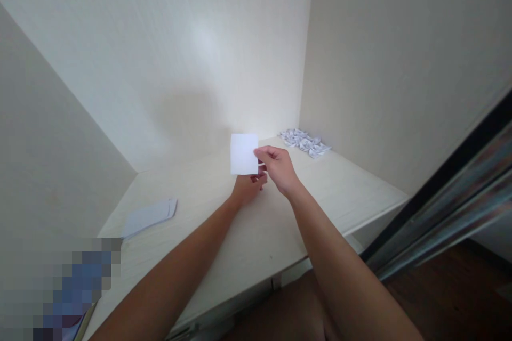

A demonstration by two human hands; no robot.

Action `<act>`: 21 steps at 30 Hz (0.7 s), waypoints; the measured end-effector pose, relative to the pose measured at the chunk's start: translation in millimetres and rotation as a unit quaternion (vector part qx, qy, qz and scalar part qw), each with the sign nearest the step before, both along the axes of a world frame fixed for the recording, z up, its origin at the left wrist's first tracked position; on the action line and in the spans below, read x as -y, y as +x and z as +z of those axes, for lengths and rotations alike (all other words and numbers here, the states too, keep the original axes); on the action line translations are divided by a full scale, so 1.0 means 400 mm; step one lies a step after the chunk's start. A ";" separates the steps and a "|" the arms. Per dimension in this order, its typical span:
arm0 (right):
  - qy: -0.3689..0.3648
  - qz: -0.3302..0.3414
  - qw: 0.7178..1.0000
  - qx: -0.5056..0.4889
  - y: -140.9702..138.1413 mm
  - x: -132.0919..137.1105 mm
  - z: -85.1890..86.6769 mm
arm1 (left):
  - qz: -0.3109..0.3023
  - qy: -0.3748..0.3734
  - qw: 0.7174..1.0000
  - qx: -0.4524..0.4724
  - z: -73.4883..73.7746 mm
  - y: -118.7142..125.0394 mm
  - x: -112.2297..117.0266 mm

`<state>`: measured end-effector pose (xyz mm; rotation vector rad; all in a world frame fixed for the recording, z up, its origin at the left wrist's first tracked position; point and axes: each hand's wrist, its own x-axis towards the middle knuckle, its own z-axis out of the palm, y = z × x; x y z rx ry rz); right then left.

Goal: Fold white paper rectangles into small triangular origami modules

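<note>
Toward the lower left of the frame, a thin stack of paper (150,217) lay on the pale desk (208,192). At the centre, a square white sheet (244,154) faced the camera above the left hand (248,187), whose fingers were curled, though whether they gripped anything I could not tell, while the right hand (278,167) pinched the sheet's right edge between thumb and fingers. Right of centre, folded white papers (304,143) lay heaped near the wall (368,90).
</note>
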<state>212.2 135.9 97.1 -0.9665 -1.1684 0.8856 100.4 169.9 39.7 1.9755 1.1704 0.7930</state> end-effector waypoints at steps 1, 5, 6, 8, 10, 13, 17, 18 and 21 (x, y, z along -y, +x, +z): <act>-0.003 -0.003 1.000 -0.006 0.029 0.013 0.004 | -0.019 -0.030 0.999 0.016 -0.006 -0.012 0.007; -0.025 0.000 1.000 -0.016 0.117 0.039 -0.007 | -0.065 -0.088 0.987 0.116 -0.025 -0.056 0.054; -0.032 0.004 0.999 -0.015 0.129 0.040 -0.016 | -0.064 -0.094 0.983 0.145 -0.027 -0.064 0.066; -0.043 0.014 0.999 -0.008 0.143 0.039 -0.035 | -0.048 -0.100 0.973 0.202 -0.029 -0.073 0.083; -0.050 0.025 0.998 0.002 0.145 0.036 -0.052 | -0.031 -0.109 0.962 0.248 -0.031 -0.075 0.088; -0.055 0.042 0.997 0.018 0.136 0.029 -0.068 | -0.018 -0.133 0.947 0.291 -0.035 -0.076 0.081; -0.052 0.056 0.996 0.036 0.127 0.019 -0.076 | 0.004 -0.156 0.934 0.322 -0.038 -0.076 0.077; -0.051 0.055 0.996 0.039 0.126 0.017 -0.077 | 0.009 -0.160 0.931 0.327 -0.038 -0.075 0.078; -0.047 0.041 0.997 0.038 0.127 0.010 -0.081 | 0.017 -0.170 0.927 0.334 -0.036 -0.074 0.081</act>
